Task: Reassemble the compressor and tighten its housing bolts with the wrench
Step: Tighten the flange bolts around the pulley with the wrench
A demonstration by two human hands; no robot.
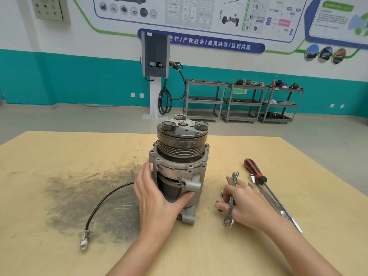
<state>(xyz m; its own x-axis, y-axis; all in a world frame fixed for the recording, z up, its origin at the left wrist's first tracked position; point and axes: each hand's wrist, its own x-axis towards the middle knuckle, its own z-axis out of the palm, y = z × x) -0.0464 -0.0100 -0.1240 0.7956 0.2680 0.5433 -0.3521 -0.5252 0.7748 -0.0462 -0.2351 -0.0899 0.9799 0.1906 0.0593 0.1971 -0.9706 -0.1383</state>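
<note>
The compressor (179,156) stands upright in the middle of the wooden table (59,148), its dark pulley on top and its grey aluminium housing below. My left hand (157,198) grips the housing's lower left side, thumb across the front. My right hand (245,206) rests on the table to the right of the compressor. A small open-ended wrench (231,200) is held between its fingers, lying lengthwise over the hand. Small dark bolts (218,202) lie on the table by its fingertips.
A red-and-black screwdriver (258,176) and a longer wrench (276,204) lie to the right of my right hand. A black cable with a connector (95,212) trails left from the compressor over a dark grease stain. Shelving carts and a charging unit stand at the far wall.
</note>
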